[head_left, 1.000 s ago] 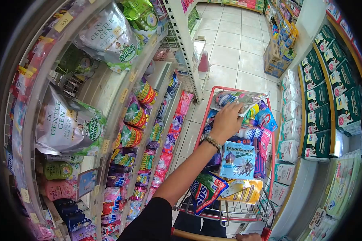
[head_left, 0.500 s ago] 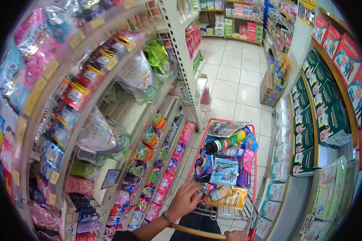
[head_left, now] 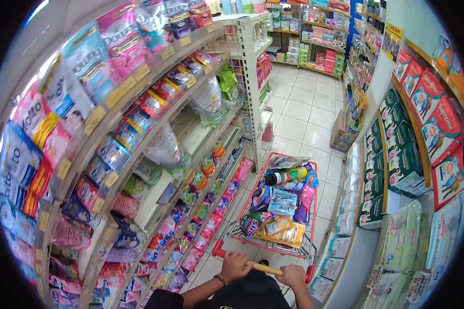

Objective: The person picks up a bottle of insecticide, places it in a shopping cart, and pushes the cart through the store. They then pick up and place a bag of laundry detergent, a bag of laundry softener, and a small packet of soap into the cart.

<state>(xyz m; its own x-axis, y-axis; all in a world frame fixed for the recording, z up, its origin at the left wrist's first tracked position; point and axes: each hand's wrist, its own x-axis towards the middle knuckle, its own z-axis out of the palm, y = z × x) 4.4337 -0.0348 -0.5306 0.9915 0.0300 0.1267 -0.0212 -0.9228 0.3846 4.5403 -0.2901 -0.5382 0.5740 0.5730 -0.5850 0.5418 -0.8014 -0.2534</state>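
Both of my hands are on the pale handlebar of a shopping cart with red trim. My left hand wraps round its left half, a dark bracelet at the wrist. Around its right half my right hand is closed. Inside the cart lie a dark green packet at the near left, yellow packs beside it and a pale blue pack in the middle. Farther forward rests a green-and-yellow bottle with a black cap, among purple and pink packets.
Shelves of laundry pouches line the left side. On the right stand shelves with dark green packs, red boxes and light green packs. A tiled aisle leads ahead, with a cardboard box along its right side.
My left hand has moved from the cart's near left, by a packet, back to the handlebar and closed on it. That packet now lies in the cart. The view has shifted, showing more upper shelf.
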